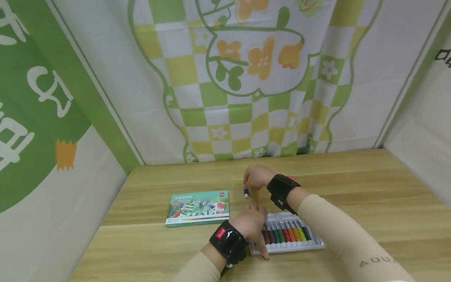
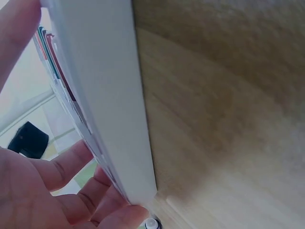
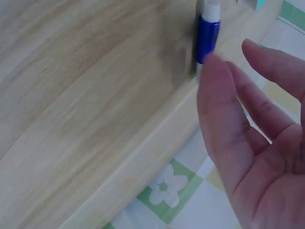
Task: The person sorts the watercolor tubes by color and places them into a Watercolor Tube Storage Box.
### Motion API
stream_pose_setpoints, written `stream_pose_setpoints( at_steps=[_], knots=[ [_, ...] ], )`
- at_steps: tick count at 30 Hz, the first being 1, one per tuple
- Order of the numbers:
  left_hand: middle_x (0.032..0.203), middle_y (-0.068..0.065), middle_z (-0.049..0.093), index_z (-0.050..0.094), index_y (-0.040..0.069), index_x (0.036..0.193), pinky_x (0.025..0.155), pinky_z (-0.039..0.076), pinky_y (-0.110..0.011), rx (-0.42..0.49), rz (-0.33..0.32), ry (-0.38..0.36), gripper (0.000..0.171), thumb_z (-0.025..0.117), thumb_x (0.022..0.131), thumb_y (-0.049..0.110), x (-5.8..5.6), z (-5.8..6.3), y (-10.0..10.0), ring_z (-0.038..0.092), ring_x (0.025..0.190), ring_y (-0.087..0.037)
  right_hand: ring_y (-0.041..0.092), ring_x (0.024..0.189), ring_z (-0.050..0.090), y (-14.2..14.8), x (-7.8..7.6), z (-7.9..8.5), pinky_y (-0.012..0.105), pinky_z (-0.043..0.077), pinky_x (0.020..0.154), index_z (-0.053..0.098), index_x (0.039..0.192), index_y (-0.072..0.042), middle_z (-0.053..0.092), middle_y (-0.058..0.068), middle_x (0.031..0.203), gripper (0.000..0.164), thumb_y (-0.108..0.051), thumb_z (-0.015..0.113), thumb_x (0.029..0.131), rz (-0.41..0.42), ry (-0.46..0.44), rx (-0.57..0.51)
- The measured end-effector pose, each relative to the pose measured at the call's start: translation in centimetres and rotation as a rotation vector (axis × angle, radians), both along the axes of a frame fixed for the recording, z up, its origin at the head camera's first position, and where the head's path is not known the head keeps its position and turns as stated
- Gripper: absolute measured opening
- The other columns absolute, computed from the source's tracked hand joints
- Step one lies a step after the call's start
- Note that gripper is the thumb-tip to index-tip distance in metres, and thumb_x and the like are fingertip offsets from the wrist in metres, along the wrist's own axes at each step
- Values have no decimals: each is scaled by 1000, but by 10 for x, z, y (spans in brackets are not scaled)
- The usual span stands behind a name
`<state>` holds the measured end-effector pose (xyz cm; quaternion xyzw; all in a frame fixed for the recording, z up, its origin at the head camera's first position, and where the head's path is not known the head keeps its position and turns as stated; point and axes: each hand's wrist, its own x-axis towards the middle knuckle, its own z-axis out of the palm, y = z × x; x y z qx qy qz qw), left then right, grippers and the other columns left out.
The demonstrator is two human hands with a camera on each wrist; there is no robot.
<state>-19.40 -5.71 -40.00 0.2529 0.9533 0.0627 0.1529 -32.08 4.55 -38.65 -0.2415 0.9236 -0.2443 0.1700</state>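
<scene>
While the left hand (image 1: 251,223) grips the tray (image 1: 296,248) by its left end, the right hand (image 1: 258,177) is the nearer of the 2 to the blue tube (image 1: 246,192), its fingertips right at the tube's far end. From where I stand, any move of the tube turns on that line-up: it reaches out on the person's side of those fingertips, long axis running roughly from the curtain (image 1: 253,78) towards the person, with the white cap (image 1: 246,197) at the near end. So the tail sits by the fingers and the cap sticks out past them.

Seen from the right wrist, 1 fingertip overlaps the tail and another stands apart in the air; whether the tail is pinched, lightly touched or merely covered, I cannot tell. Nor can I make out if the tube rests fully on the table (image 1: 352,188).

As for the left hand, it spans the tray's short end, thumb at the near corner, fingers at the far corner. The blue tube is beyond that far corner, apart from the tray, and the left wrist view catches its cap nearly end-on. Inside the tray, the other tubes (image 1: 287,233) lie side by side, caps towards the person. The box (image 1: 197,211) lies off to the left.
</scene>
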Motion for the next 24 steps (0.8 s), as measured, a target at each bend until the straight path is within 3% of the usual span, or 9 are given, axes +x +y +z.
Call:
stream_pose_setpoints(
  at_steps=[4,8,18,24],
  knots=[
    [132,-16,54,53,4,141,97,47,-35,0,9,-23,112,103,50,47,0,-1,1,47,115,-27,19,60,64,-6,-4,-6,25,54,55,68,88,-4,69,9,76,11,-8,77,90,-50,-65,-11],
    [132,-15,53,54,4,141,98,46,-33,-6,4,-18,111,103,50,47,-1,0,0,46,116,-26,17,55,59,-12,-8,-8,24,51,50,63,82,-5,66,7,73,19,-9,80,87,-48,-72,-10],
    [134,-17,54,52,2,141,103,44,-33,-48,-33,37,115,102,50,51,-4,1,0,48,119,-29,14,55,59,-16,-10,-8,23,51,54,61,88,-5,60,6,79,25,-12,84,84,-43,-18,52],
    [128,-15,54,53,2,140,96,45,-31,-42,-33,19,113,102,49,50,-2,2,1,46,109,-26,14,54,60,-17,-7,-13,25,52,53,58,84,-6,62,6,73,22,3,78,83,-53,-64,7]
  ],
)
